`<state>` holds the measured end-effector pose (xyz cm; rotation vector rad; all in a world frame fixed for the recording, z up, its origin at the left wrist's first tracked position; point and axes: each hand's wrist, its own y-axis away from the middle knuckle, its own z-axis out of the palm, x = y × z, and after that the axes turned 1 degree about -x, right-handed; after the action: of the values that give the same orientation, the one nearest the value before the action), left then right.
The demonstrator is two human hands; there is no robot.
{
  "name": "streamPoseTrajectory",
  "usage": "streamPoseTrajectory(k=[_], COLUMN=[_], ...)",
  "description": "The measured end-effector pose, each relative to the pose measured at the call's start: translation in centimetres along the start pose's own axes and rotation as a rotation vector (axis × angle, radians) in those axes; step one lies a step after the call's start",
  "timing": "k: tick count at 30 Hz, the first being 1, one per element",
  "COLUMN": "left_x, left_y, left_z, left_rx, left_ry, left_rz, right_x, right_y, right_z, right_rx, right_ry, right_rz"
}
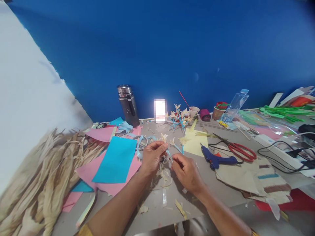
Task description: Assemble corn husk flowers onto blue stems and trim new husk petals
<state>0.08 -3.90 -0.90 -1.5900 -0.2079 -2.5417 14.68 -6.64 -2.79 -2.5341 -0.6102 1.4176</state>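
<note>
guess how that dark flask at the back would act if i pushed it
The dark flask would probably tip if pushed near its top, since it stands tall and narrow. Knocked over, its rounded body might roll. Its weight is harder to judge, as the opaque walls hide any contents.

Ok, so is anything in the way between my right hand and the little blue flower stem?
Nothing visible. Your right hand touches the lower part of the blue stem directly; your left hand pinches it higher up, below the pale flower. Pale scraps show beneath, not between them.
</note>
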Motion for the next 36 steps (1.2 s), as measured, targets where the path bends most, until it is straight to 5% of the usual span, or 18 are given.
streamPoseTrajectory(k=[36], left_x=[-0.02], left_y=[-0.03], left_z=[-0.08], left_rx=[0.02], left_ry=[0.189], left_rz=[-0.119], right_x=[0.46], right_y=[-0.39], right_z=[0.61], right_rx=[0.026], right_ry=[-0.112], right_rz=[0.064])
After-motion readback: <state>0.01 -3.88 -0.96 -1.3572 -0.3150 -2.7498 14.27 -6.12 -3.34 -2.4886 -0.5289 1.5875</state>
